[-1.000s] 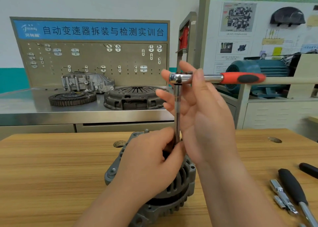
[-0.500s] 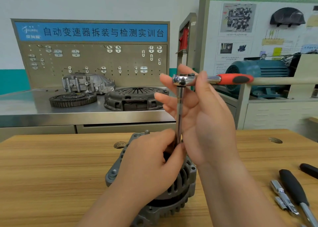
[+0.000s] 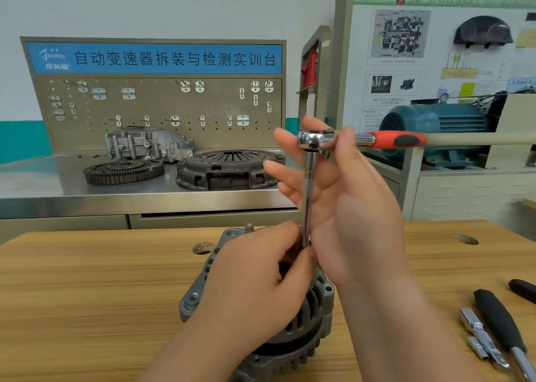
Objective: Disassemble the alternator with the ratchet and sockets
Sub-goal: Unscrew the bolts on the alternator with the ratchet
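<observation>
The alternator (image 3: 307, 320) is sitting on the wooden tabletop (image 3: 87, 294) right in front of you, its finned housing facing you; your left grip (image 3: 255, 283) is lying over its top, fingers curling round the lower end of the extension bar (image 3: 309, 184), and it is hiding where the bar meets the alternator, so whether a socket is seated there cannot be told. The bar is standing upright, and the ratchet (image 3: 362, 139) is sitting on its upper end with the red handle pointing to your right. Your right grip (image 3: 353, 213) is pinching the ratchet's neck under the thumb, while its other fingers are spreading straight behind the bar.

On the tabletop to your right, well apart from the alternator, a black-handled tool (image 3: 499, 320) is lying just beside some chrome pieces (image 3: 478, 335); another black handle (image 3: 525, 290) is showing at the edge. Behind, a steel tabletop (image 3: 43, 190) is carrying a toothed ring (image 3: 124, 171), a clutch cover (image 3: 226, 168) and an aluminium housing (image 3: 148, 144) below a pegboard (image 3: 159, 106); a teal motor (image 3: 435, 120) is standing at the far right.
</observation>
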### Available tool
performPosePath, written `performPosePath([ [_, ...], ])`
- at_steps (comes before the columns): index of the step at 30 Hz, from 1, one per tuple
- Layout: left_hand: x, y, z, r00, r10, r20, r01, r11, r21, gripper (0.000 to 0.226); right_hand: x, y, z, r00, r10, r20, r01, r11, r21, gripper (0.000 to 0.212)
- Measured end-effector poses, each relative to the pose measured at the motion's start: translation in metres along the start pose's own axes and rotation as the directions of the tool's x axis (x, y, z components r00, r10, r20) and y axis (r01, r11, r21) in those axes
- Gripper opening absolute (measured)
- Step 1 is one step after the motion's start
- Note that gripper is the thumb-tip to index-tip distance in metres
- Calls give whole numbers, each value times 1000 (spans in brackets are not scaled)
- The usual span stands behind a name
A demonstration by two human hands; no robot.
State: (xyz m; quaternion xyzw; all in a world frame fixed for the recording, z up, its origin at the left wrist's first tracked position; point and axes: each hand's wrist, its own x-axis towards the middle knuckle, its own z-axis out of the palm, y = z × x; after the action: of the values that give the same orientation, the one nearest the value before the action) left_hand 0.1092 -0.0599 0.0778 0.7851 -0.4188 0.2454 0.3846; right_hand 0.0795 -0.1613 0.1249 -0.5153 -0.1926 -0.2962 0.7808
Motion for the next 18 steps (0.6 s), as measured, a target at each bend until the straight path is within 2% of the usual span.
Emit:
performPosePath([
  [3, 0, -2, 0, 999, -36, -8, 35, 998, -42, 30, 0, 1, 0, 995, -100, 1, 100, 992, -76, 22],
  [7, 0, 1, 2, 998, -52, -42, 51, 998, -24, 30, -1, 1, 2, 974, -219, 53, 224, 963, -151, 24],
  [11, -1, 1, 1, 999, -45, -21, 45, 999, 1, 33, -1, 0, 1, 993, -113, 41, 116, 992, -57, 24],
  [14, -2, 2, -1, 1000, -30, 2, 30, 999, -22, 31, 0, -1, -1, 1000, -12, 7, 12, 999, -44, 40],
  [16, -2, 1, -1, 1000, -27, -1, 27, 999, -18, 30, 0, 0, 0, 1000, -14, 0, 14, 998, -55, 39],
  [18, -1, 1, 0, 999, -42, -19, 41, 999, -19, 31, 0, 2, 1, 995, -95, 8, 95, 990, -106, 24],
])
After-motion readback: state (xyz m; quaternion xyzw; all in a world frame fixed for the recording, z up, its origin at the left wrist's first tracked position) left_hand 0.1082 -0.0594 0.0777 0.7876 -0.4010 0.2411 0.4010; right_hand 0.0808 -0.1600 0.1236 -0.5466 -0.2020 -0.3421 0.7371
